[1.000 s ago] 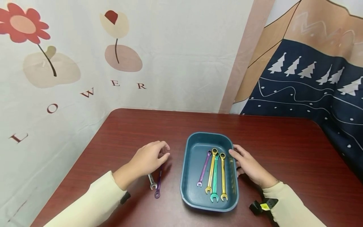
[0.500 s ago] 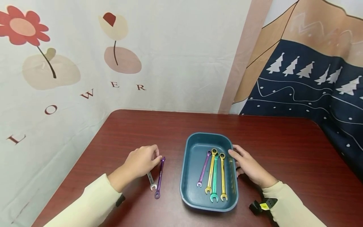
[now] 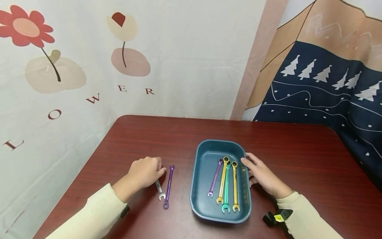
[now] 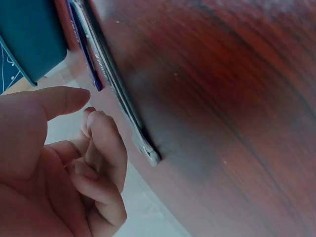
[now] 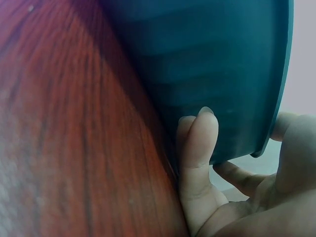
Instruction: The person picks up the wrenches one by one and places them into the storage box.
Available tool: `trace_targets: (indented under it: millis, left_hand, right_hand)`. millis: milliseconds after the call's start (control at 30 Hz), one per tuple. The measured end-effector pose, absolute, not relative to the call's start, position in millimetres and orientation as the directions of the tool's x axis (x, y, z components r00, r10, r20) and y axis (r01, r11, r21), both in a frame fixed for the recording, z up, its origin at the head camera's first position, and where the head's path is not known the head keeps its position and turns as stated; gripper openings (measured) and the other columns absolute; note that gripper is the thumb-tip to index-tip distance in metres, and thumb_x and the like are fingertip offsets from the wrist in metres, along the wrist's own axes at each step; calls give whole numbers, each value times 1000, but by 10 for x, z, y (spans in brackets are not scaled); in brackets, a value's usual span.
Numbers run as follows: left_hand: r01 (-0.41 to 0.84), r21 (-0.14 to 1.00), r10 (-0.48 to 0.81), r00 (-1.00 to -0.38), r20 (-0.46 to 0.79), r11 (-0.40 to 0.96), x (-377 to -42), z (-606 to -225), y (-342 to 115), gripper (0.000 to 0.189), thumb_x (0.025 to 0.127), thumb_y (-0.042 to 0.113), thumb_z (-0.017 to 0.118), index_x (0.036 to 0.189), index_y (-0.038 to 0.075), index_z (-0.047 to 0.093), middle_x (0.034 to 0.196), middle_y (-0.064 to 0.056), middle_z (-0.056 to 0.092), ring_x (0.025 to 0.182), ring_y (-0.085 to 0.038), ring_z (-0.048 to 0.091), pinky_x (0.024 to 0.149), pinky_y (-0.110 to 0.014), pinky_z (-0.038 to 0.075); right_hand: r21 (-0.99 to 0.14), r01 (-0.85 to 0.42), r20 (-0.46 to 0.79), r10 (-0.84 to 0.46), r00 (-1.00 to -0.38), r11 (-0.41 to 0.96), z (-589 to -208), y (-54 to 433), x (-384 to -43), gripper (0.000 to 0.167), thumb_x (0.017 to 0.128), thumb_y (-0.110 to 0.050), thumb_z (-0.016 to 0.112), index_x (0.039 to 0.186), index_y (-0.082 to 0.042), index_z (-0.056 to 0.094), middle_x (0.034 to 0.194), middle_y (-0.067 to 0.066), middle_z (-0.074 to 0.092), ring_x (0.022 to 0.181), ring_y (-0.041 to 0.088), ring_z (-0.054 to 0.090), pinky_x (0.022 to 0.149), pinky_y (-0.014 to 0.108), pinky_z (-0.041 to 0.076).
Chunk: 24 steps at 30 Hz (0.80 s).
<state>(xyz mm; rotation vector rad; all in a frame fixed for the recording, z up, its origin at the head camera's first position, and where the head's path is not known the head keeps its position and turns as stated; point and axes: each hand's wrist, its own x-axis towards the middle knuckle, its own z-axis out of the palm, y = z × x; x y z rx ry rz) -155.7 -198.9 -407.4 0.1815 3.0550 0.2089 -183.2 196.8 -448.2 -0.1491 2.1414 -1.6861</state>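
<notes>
Hands (image 3: 144,173): left has shifted clear of the purple wrench (image 3: 169,188).

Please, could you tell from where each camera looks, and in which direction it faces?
Head: on the head, facing forward and down at the table and tray of wrenches; left hand, right hand and sleeves show.
Left wrist: on that wrist, facing the silver wrench and purple wrench; part of the left hand shows.
Right wrist: on that wrist, facing the tray's outer wall; part of the right hand shows.
Shared: head and left wrist both show the left hand, silver wrench and tray.
</notes>
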Motion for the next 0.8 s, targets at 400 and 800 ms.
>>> trace_targets:
  millis: [400,800]
  left_hand:
    - [111,35,114,-990,-88,993,-1559,-4115,-2046,46,91,42,65,56,18,47,55,1,48,55,-21,52,49,-39,40]
    - [122,-31,117,-987,-114,992,-1544,-4153,-2132,39,85,41,60,54,21,48,56,2,51,57,-20,53,49,-42,43]
  right_hand:
    - [-950,166,-249,-322,-913,266,-4465,1982,-1831,58,105,-46,44,149,-11,31,101,12,65,69,17,66,57,35,57]
    - [-956,145,-231,-349,-908,254,-4440,1975,-1814,58,106,-43,43,151,-9,28,103,16,65,70,18,68,56,36,57]
